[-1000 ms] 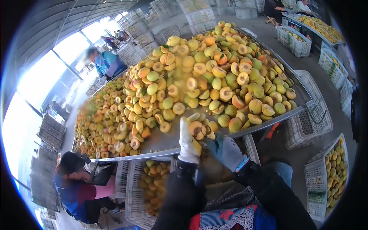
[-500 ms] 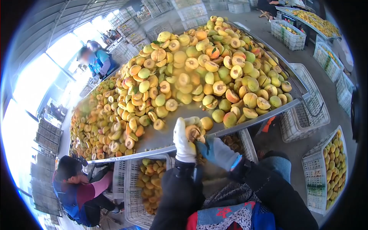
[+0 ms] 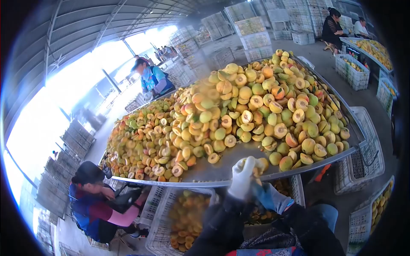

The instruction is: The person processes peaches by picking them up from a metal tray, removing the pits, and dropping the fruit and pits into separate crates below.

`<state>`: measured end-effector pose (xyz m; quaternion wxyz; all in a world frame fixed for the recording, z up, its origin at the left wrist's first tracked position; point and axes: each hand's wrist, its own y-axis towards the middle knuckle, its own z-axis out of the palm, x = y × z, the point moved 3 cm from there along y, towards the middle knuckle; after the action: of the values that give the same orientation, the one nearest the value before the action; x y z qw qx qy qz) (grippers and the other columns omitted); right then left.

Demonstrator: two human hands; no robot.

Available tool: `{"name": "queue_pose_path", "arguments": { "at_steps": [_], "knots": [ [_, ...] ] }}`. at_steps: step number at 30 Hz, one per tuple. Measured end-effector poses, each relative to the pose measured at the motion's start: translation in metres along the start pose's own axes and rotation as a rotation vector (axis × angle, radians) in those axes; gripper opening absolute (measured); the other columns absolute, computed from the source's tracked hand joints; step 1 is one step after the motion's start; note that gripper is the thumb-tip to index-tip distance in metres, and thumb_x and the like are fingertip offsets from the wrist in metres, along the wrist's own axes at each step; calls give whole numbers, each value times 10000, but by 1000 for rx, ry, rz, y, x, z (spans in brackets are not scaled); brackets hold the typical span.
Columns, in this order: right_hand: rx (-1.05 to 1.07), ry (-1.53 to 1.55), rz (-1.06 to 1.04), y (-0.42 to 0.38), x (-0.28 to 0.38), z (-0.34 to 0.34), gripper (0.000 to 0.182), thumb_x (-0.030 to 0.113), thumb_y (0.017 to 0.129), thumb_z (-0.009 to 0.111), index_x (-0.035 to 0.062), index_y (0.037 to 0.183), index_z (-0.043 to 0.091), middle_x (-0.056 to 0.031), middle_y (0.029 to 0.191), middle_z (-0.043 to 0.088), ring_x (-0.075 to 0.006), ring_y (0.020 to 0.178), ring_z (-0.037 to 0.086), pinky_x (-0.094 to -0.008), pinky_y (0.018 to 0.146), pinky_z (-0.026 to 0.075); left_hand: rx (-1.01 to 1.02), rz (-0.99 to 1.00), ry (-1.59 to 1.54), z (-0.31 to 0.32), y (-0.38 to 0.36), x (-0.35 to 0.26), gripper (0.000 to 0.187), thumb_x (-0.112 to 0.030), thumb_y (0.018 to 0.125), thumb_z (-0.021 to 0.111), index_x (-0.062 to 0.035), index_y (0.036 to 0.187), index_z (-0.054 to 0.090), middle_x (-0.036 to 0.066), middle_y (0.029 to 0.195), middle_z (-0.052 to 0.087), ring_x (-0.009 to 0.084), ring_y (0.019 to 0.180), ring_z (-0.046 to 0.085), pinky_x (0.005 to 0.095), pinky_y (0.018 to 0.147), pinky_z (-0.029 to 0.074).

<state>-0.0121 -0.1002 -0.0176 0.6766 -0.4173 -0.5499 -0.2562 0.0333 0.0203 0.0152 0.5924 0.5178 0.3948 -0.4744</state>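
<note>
My left hand (image 3: 242, 177), in a white glove, is closed around a halved peach (image 3: 257, 170) above the table's near edge. My right hand (image 3: 271, 197), in a blue and grey glove, is curled closed just below that fruit and against it. Whatever its fingers grip is hidden and blurred. In front of both hands a large heap of halved peaches (image 3: 256, 102), many with brown pits showing, covers a metal table (image 3: 205, 173).
Below the edge stand a crate of peach halves (image 3: 160, 239) and another crate (image 3: 297, 190). More crates (image 3: 371, 158) line the right side. One person (image 3: 98, 205) sits at left; another (image 3: 153, 79) works across the table. Crate stacks (image 3: 252, 36) rise behind.
The view has tilted up and turned left, so the table and heap sit lower and further right. My hands stay together at the peach, which is now more blurred and covered.
</note>
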Motion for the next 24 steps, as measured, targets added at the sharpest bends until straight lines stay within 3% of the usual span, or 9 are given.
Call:
{"name": "queue_pose_path", "arguments": {
  "at_steps": [3, 5, 7, 10, 12, 14, 20, 21, 24],
  "knots": [
    [67, 89, 149, -16, 14, -1, 525, 530, 1008, 457, 42, 860, 584, -37, 616, 535, -144, 471, 498, -319, 428, 413, 155, -48, 112, -3, 2, -8, 368, -251, 985, 549, 24, 776, 677, 92, 712, 651, 133, 601, 567, 264, 541, 425],
    [111, 208, 259, -21, 16, 1, 488, 507, 1005, 471, 59, 833, 558, -34, 619, 516, -143, 464, 474, -319, 430, 414, 194, -277, -76, -2, 0, -13, 378, -252, 985, 538, 25, 770, 678, 87, 704, 647, 128, 599, 559, 261, 545, 421],
    [155, 330, 344, -22, 12, 3, 479, 512, 1004, 479, 71, 830, 548, -22, 605, 483, -141, 446, 445, -320, 424, 408, 251, -248, -42, -3, 3, -10, 389, -261, 991, 537, 28, 773, 679, 93, 712, 653, 132, 601, 564, 261, 552, 429],
    [37, 163, 228, -23, 11, 4, 472, 515, 1003, 493, 73, 849, 553, -12, 596, 465, -136, 437, 423, -318, 415, 396, 238, -57, 164, -2, 2, -4, 390, -270, 1001, 536, 30, 797, 680, 104, 739, 665, 141, 610, 578, 267, 563, 453],
    [80, 278, 256, -25, 15, 3, 489, 530, 1002, 494, 72, 843, 557, -11, 592, 469, -137, 435, 424, -316, 415, 395, 123, -39, 87, 2, -2, 2, 385, -276, 1006, 541, 30, 819, 680, 107, 748, 667, 146, 610, 581, 277, 573, 467],
    [122, 340, 272, -23, 14, 3, 515, 553, 996, 493, 62, 848, 548, -14, 589, 468, -137, 437, 427, -321, 415, 394, -73, -173, -255, 7, -7, 7, 379, -282, 1009, 550, 32, 841, 680, 105, 743, 662, 147, 600, 577, 289, 584, 472],
    [-15, 46, 135, -15, -1, -6, 442, 503, 995, 531, 87, 849, 525, -3, 601, 481, -129, 453, 449, -316, 406, 365, 76, -320, -80, 6, -2, 6, 319, -274, 1003, 588, 1, 870, 675, 34, 655, 603, 86, 524, 520, 239, 455, 430],
    [19, 34, 148, -10, -13, -6, 415, 494, 997, 532, 110, 839, 522, 12, 598, 473, -123, 451, 447, -310, 399, 350, 97, -231, -38, 0, 1, 25, 353, -316, 1005, 599, 1, 867, 672, 28, 626, 592, 79, 472, 495, 244, 425, 422],
    [128, 414, 460, -26, 8, 7, 494, 632, 969, 493, 160, 823, 499, 58, 531, 357, -80, 393, 319, -251, 382, 290, 102, -228, -243, -4, 6, 48, 347, -357, 1003, 611, -49, 843, 621, 45, 640, 618, 94, 468, 527, 240, 446, 448]
  ]
}}
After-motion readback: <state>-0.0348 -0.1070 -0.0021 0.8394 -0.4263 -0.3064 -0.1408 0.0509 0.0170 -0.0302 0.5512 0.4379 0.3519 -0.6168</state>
